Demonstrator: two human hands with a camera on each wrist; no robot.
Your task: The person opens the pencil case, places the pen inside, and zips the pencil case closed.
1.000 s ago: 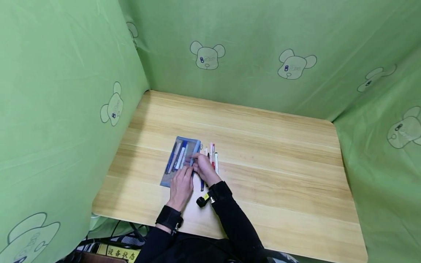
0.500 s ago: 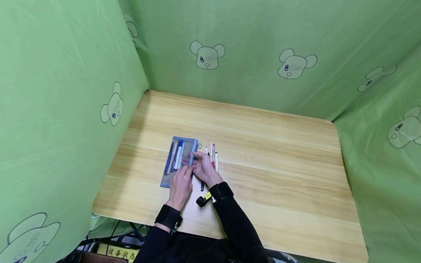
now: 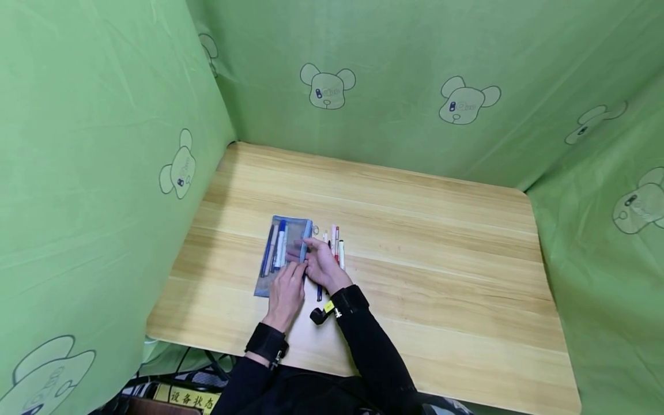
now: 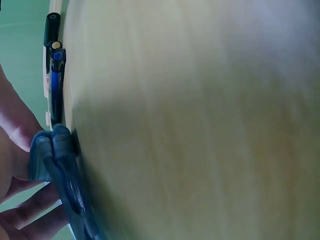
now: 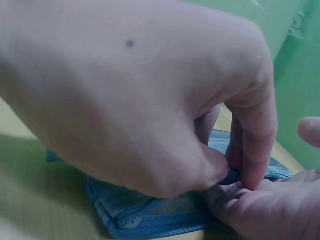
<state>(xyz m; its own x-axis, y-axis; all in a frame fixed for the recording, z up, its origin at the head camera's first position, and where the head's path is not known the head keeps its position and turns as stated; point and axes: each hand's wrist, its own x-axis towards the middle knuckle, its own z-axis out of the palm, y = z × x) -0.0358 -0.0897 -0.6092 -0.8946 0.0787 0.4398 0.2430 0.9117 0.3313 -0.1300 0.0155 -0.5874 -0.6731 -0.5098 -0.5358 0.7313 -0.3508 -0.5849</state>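
Quietly hemmed in by green cloth printed with cartoon animal heads, a pale wooden table is the setting for a person's close handwork. On its near half, left of centre, a blue mesh pouch lies lengthwise, its zip edge facing right, towards a group of loose pens. The left hand pinches the near end of that edge between thumb and forefinger, as the right-wrist view shows. The right hand is unclenched, thumb raised clear and fingers reaching under the upper mesh; whether they lie inside the pouch or beneath it cannot be told for certain. Judged from here, the step is handling the pouch's edge, best done by holding the left pinch firm as an anchor, spreading the right fingers flat so that the fabric stays smooth, and drawing the edge taut without tugging, since soft mesh may fold or catch in the zip. At least 3 pens show through the mesh, among them a blue-capped white marker. Outside lie a white dark-capped pen and, nearer the person, a dark blue pen. Smallest of all, a metal ring sits by the pouch's far right corner.
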